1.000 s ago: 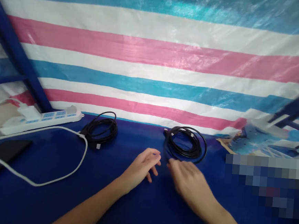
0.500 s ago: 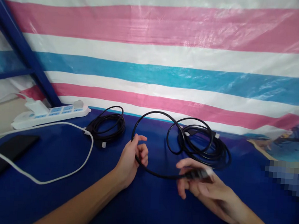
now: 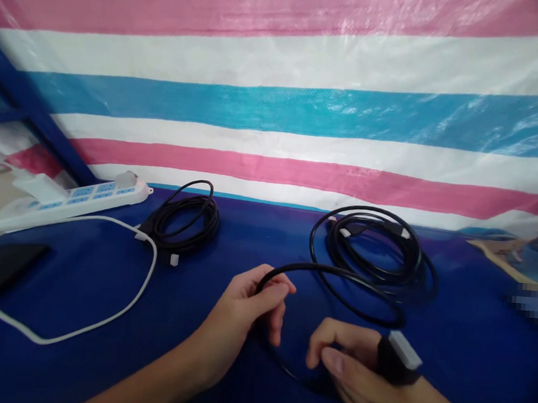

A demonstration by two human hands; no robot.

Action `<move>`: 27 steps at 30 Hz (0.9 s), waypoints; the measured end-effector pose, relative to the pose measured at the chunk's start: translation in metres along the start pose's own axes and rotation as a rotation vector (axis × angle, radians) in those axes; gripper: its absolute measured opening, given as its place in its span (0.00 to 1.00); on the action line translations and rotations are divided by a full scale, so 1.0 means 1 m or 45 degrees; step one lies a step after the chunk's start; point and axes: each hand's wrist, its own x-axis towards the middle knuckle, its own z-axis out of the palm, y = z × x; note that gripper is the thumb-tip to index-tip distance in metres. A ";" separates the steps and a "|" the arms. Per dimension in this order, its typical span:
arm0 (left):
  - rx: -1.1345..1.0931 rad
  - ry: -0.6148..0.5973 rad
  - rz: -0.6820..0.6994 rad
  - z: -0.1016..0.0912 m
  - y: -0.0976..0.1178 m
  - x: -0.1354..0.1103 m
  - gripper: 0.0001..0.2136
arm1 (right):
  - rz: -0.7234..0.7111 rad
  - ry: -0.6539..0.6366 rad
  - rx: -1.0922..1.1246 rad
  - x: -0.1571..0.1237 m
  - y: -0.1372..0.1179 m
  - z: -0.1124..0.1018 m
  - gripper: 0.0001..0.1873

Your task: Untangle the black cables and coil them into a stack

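My left hand (image 3: 245, 324) is closed around a black cable (image 3: 310, 267), its thumb pressing on the strand. From there the cable arcs to the right over the table, and another stretch hangs below toward my right hand (image 3: 353, 366). That hand is curled, thumb near the bent forefinger, around the cable's end. The black plug with a pale grey cap (image 3: 401, 355) sticks up at the back of its grip. Part of the cable is hidden by the right fingers. Just behind lies a loose black cable coil (image 3: 419, 257) with pale-capped plugs.
A second black cable coil (image 3: 211, 222) lies at the left, with capped ends. Beyond it are a white power strip (image 3: 92, 197) with plugs in it, a white cable (image 3: 135, 299) and a dark flat object (image 3: 3, 267). A striped plastic sheet (image 3: 276, 109) hangs behind the blue table (image 3: 110, 375).
My left hand has moved right and turned, lowering the cable loop. My right hand has come down and curled in, the capped plug now upright at its back. The view has shifted slightly.
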 end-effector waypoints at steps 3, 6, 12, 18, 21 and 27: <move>-0.041 -0.240 -0.085 -0.001 0.004 -0.004 0.07 | 0.004 0.146 0.019 0.000 -0.006 -0.006 0.19; -0.031 -0.355 -0.185 0.000 0.003 -0.007 0.13 | -0.032 0.188 -0.014 0.002 -0.001 -0.005 0.20; 0.264 -0.275 -0.079 0.011 0.001 -0.011 0.21 | 0.060 -0.039 -0.122 0.007 0.009 0.008 0.12; 0.464 -0.444 -0.043 0.022 -0.001 -0.023 0.07 | 0.283 -0.203 -0.041 -0.005 -0.006 0.020 0.07; 0.283 -0.312 -0.019 0.018 -0.003 -0.022 0.06 | 0.267 -0.102 0.162 -0.007 -0.008 0.026 0.10; -0.012 0.226 0.265 -0.002 0.006 -0.004 0.07 | -0.200 0.260 0.208 0.004 -0.004 0.021 0.12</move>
